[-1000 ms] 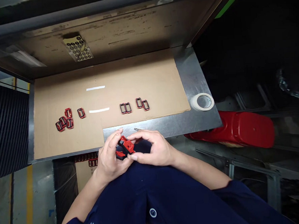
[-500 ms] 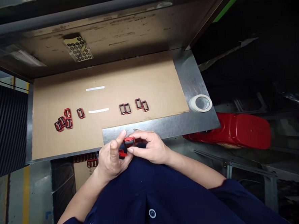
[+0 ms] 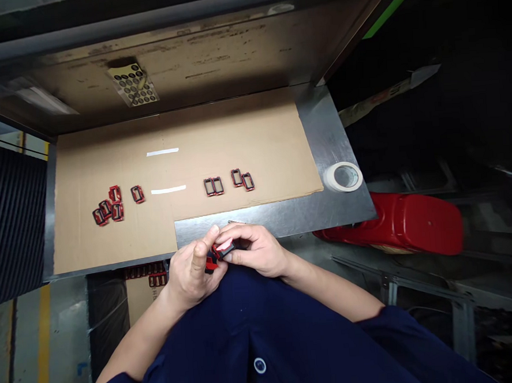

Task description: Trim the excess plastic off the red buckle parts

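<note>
We count nine rectangular buckles (image 3: 136,187) on one cardboard sheet (image 3: 235,129), five toward the left and four toward the right. We see two white strips (image 3: 162,152), one tape roll (image 3: 344,177), one red plastic container (image 3: 414,225), one left hand (image 3: 191,270), one right hand (image 3: 260,252), and one red-and-black piece (image 3: 219,254) between them.

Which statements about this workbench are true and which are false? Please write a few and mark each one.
1. The left hand and the right hand hold a small red and black part. True.
2. The roll of tape lies on the cardboard. False: the roll of tape lies on the metal sheet, beside the cardboard sheet.
3. Rectangular red and black frames lie on the cardboard sheet. True.
4. Only one white strip lies on the cardboard sheet. False: two white strips lie there.
</note>
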Available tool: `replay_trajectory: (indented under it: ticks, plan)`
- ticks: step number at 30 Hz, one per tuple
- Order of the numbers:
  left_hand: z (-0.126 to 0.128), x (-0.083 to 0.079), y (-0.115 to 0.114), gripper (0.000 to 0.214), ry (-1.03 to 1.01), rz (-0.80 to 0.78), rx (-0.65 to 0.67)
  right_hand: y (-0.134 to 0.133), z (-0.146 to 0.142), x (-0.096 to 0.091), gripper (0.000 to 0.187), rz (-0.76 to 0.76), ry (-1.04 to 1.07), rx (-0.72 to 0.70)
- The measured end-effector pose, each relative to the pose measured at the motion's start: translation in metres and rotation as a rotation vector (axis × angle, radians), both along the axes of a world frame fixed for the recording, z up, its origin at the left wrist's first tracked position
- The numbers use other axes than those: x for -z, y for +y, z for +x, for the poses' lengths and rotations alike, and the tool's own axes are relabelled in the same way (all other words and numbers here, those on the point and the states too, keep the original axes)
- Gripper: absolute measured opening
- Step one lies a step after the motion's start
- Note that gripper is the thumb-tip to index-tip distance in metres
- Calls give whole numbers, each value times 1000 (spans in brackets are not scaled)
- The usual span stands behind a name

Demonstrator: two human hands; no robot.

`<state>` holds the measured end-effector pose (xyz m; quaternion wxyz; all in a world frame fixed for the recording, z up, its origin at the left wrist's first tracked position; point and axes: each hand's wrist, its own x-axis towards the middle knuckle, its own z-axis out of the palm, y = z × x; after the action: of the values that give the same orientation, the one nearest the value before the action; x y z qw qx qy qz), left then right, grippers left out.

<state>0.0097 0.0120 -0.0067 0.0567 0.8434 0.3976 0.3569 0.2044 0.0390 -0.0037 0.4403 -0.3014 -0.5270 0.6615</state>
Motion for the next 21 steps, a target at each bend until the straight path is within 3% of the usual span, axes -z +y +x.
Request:
replay_trajectory:
  ticks: [4, 9, 15, 21]
  plan:
    - [0, -2, 0, 110, 3, -29, 17, -1, -1, 3, 22, -85, 31, -12]
    - [0, -2, 0, 107, -64, -128, 52, -2, -1, 9, 35, -377, 232, -132]
    - [2, -2, 1, 114, -167, -186, 58, -3, -2, 10, 63, -477, 319, -162]
    - [8, -6, 0, 112, -159, -139, 16, -3, -4, 5, 43, -559, 215, -128]
